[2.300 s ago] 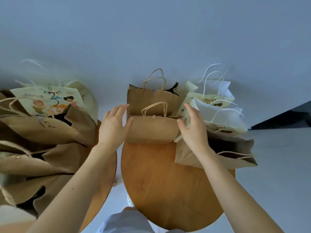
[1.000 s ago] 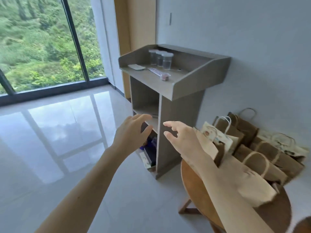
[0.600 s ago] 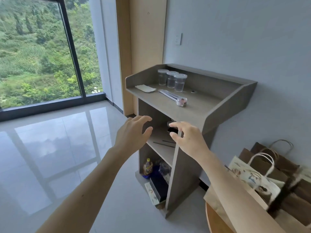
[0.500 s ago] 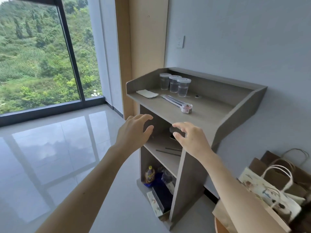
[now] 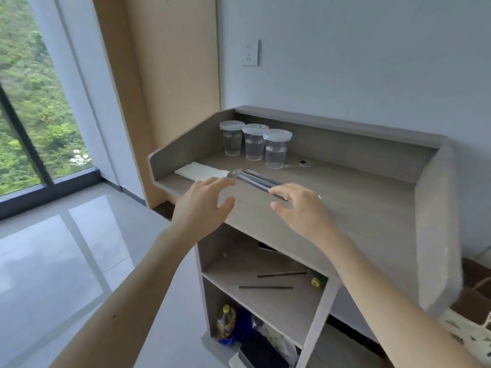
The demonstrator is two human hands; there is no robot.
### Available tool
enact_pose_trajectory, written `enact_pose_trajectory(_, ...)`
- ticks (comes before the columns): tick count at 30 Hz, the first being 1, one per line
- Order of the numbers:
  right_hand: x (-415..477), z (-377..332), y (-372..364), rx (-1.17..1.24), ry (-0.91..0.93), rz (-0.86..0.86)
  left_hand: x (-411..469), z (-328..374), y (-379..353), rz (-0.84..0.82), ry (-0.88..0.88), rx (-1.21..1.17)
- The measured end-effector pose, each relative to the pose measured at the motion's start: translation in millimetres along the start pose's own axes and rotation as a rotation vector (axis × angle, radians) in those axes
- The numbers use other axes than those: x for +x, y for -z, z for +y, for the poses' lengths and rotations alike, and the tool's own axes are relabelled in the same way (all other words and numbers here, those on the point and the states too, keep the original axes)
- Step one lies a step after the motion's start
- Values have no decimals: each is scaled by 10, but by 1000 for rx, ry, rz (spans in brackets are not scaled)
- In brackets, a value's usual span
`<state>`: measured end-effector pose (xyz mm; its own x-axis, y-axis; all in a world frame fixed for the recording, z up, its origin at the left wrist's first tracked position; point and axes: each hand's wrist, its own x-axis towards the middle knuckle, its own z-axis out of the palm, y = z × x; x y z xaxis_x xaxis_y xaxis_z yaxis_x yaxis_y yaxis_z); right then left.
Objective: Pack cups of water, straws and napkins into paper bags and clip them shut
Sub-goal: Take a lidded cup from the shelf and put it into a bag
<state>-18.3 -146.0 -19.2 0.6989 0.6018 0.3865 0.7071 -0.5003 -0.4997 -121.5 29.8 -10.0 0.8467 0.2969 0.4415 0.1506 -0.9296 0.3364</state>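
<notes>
both forearms reach up from the bottom edge toward a grey stand (image 5: pixel 372 221) against the wall. at the lower right edge, just beside the stand's side panel, part of a pale paper bag (image 5: pixel 469 338) shows, blurred. in the stand's bottom compartment sits a bottle (image 5: pixel 225 318) with a yellow cap among dark packets too unclear to name. on the shelf above it lie two thin dark sticks (image 5: pixel 265 287), one behind the other and apart.

the left hand (image 5: pixel 204 205) hovers over the front edge of the stand's top, fingers spread and gently bent, holding nothing. the right hand (image 5: pixel 300 208) is level with it, well apart from it, also spread and empty. its fingertips (image 5: pixel 276 191) lie over the near end of a bundle of straws (image 5: pixel 253 178); whether they touch the straws i cannot tell.

the straws lie flat on the top, slanting from the right hand toward the back left. just left of their far end lies a flat stack of white napkins (image 5: pixel 202 171). behind these, near the back wall of the stand, three lidded clear cups (image 5: pixel 254 144) of water stand upright in a close row. a small round metal disc (image 5: pixel 306 163) lies just right of them.

on the wall above is a white socket (image 5: pixel 251 53); far left, a window (image 5: pixel 24 107) shows green trees.
</notes>
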Motion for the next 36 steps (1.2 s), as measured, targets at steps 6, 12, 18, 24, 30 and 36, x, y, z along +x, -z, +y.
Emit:
enact_pose_trajectory(6, 912, 161, -442, -20, -119, 127, 1118, -625, -383, -43, -142, -82)
enact_pose_trajectory(12, 1575, 394, -640, -32, -257, 180, 1951, -843, -727, -117, -190, -173)
enact_pose_trajectory(18, 2298, 756, -739, -132, -325, 349, 2586, -1046, -1047, -112, -189, -224)
enact_pose_trajectory(24, 2796, 1070, -845, -147, -431, 296, 3013, -1121, -1256, -158, -189, -236)
enact_pose_trajectory(30, 3028, 1304, -967, -81, -457, 380, 3185, -1149, -1418, -207, -180, -309)
enact_pose_trajectory(36, 3127, 1241, -1110, -32, -475, 598, 3158, -1300, -1459, -261, -188, -413)
